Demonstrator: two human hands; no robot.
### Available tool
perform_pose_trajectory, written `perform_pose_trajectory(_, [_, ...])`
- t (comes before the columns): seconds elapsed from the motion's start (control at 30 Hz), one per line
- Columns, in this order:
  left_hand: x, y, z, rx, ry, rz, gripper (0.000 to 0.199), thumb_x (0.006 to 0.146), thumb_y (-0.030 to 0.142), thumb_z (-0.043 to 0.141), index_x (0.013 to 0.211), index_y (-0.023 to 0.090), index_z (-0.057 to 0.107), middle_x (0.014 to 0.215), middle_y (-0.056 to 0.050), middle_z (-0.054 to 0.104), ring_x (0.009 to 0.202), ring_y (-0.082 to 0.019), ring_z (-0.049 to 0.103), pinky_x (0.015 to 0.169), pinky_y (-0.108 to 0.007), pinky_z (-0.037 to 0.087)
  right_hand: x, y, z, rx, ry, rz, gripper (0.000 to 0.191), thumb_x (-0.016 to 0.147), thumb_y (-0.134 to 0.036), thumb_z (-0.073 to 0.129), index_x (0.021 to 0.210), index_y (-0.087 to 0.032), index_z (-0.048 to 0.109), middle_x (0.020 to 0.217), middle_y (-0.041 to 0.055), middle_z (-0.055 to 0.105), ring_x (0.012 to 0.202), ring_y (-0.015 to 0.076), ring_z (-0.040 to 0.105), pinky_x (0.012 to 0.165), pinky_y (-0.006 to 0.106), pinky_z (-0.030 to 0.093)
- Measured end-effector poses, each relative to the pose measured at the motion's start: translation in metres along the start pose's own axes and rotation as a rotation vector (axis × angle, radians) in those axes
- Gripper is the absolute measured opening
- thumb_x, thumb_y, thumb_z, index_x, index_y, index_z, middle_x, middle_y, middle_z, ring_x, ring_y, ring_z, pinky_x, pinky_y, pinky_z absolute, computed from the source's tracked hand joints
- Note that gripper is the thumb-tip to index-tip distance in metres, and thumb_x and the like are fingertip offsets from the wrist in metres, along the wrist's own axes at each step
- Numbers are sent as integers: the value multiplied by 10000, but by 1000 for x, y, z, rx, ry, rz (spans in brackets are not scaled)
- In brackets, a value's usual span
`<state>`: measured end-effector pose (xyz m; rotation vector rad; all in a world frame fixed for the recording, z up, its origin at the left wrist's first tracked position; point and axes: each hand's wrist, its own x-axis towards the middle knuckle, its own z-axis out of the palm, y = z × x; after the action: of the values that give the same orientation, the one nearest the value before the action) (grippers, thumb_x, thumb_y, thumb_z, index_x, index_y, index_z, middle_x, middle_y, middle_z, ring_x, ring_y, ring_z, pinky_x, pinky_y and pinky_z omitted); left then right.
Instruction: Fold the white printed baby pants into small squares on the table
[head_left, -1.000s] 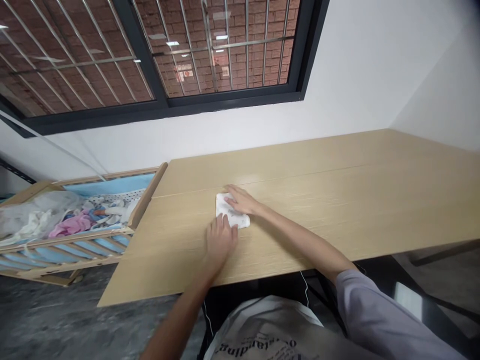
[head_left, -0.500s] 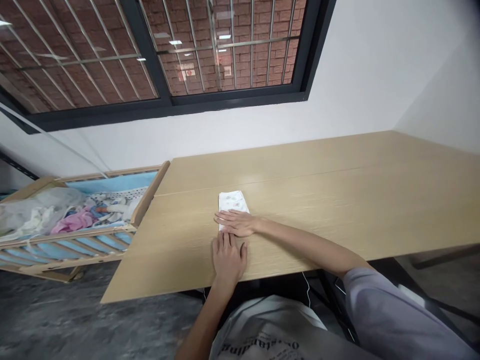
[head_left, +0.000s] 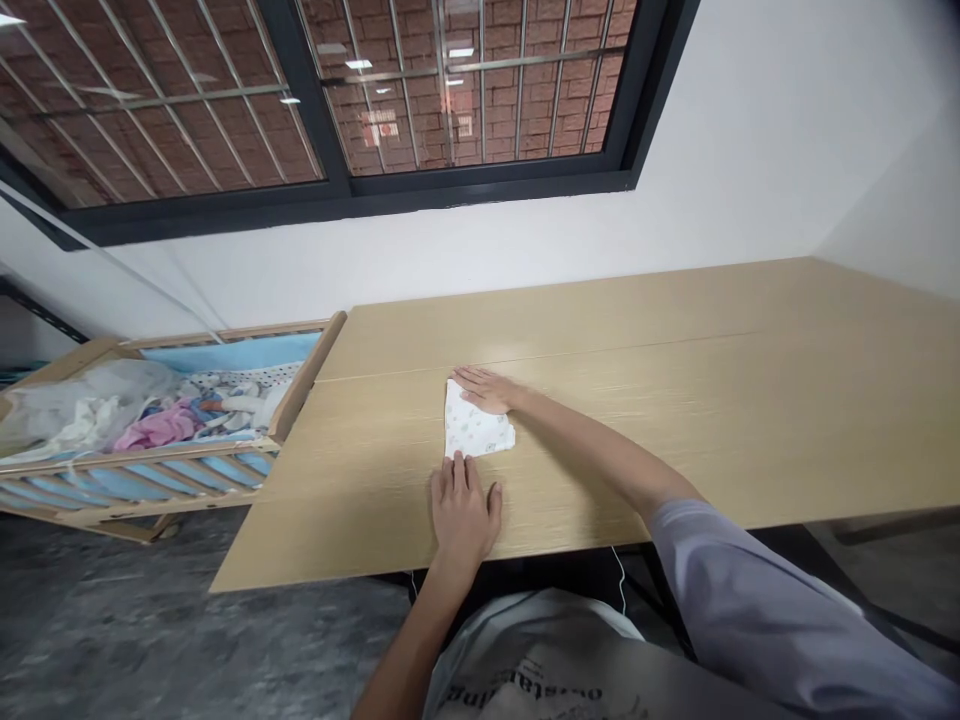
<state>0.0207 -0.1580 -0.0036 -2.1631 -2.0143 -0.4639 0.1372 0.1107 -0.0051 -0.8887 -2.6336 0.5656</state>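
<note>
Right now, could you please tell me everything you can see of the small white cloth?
The white cloth looks like thin, soft fabric with a faint scattered print, too small to make out. It lies flat on the wooden table, narrower at its far end, with a slightly uneven right corner. The right hand covers its far right part; the left hand's fingertips meet its near edge.

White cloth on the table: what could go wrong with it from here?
The right hand lies flat over the far end of the white cloth, so sliding it might drag the cloth askew or crease it.

The fingertips of the left hand are right at the near edge; a push forward could ruck that edge up.

The cloth's corner at the near right looks uneven, so its layers, if it is folded, may end up misaligned.
</note>
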Motion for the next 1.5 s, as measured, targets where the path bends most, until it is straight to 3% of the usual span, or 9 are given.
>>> perform_pose_trajectory(0.2, [1, -1, -3, -30, -20, -7, 553, 979, 428, 460, 1425, 115, 555, 1517, -213, 506, 1400, -382, 464, 1150, -594, 321, -1, -4, -12, 80, 3, 53, 638, 1050, -511, 360, 1582, -159, 348, 1674, 80, 230, 1563, 220, 155, 1284, 408, 84])
perform_pose_trajectory(0.37, [4, -14, -11, -97, -63, -37, 458, 996, 385, 455, 1398, 202, 574, 1486, -157, 559, 1380, -348, 487, 1142, -657, 280, -31, -30, -32, 109, 98, 67, 663, 1064, -540, 277, 1623, -186, 243, 1704, 88, 118, 1576, 251, 78, 1273, 467, 98])
perform_pose_trajectory(0.47, [13, -30, -18, -110, -50, 6, 377, 1005, 312, 452, 1337, 237, 616, 1458, -127, 592, 1332, -301, 535, 1123, -592, 330, -66, -53, -41, 44, 149, 12, 589, 1027, -523, 442, 1531, -219, 451, 1640, 125, 319, 1521, 313, 262, 1224, 526, 223])
perform_pose_trajectory(0.6, [33, -55, -22, -113, -82, 172, 324, 1005, 208, 440, 1218, 250, 681, 1412, -106, 630, 1272, -253, 575, 1078, -496, 388, -113, -78, -41, -7, 75, -50, 428, 950, -472, 614, 1289, -221, 688, 1301, 138, 636, 1226, 325, 576, 1087, 531, 393])
perform_pose_trajectory(0.73, [49, -76, -18, -128, -164, 292, 310, 1017, 205, 437, 1186, 238, 694, 1344, -92, 677, 1271, -238, 578, 1082, -451, 376, -142, -83, -29, -85, 67, -32, 334, 952, -382, 615, 1206, -195, 726, 1191, 142, 694, 1117, 315, 631, 1016, 497, 441])
perform_pose_trajectory(0.83, [55, -84, -12, -158, -190, 279, 293, 1017, 212, 448, 1154, 251, 705, 1291, -71, 710, 1231, -215, 603, 1074, -411, 367, -151, -79, -18, -129, 129, -50, 268, 983, -294, 554, 1161, -206, 734, 1146, 133, 715, 1097, 296, 636, 1015, 495, 429])
perform_pose_trajectory(1.07, [58, -80, -16, -145, -148, 221, 266, 1009, 253, 472, 1090, 263, 725, 1147, -75, 756, 1103, -245, 629, 1027, -440, 378, -159, -83, -2, -173, 235, -76, 279, 988, -214, 481, 1137, -194, 716, 1145, 139, 714, 1116, 282, 626, 1005, 486, 424])
perform_pose_trajectory(1.33, [34, -56, -45, -299, -86, 157, 254, 1029, 315, 414, 1039, 256, 660, 1100, -44, 729, 1065, -212, 634, 981, -389, 407, -181, -113, -22, -41, 361, -4, 176, 852, -188, 534, 952, -207, 677, 1006, 99, 693, 974, 267, 608, 909, 440, 449])
perform_pose_trajectory(1.5, [62, -46, -52, -452, -59, 22, 256, 1029, 322, 389, 1068, 240, 628, 1093, -44, 707, 1057, -214, 637, 967, -386, 413, -158, -115, -36, 84, 468, 144, 168, 927, -220, 439, 875, -212, 598, 917, 84, 627, 891, 236, 581, 835, 379, 469])
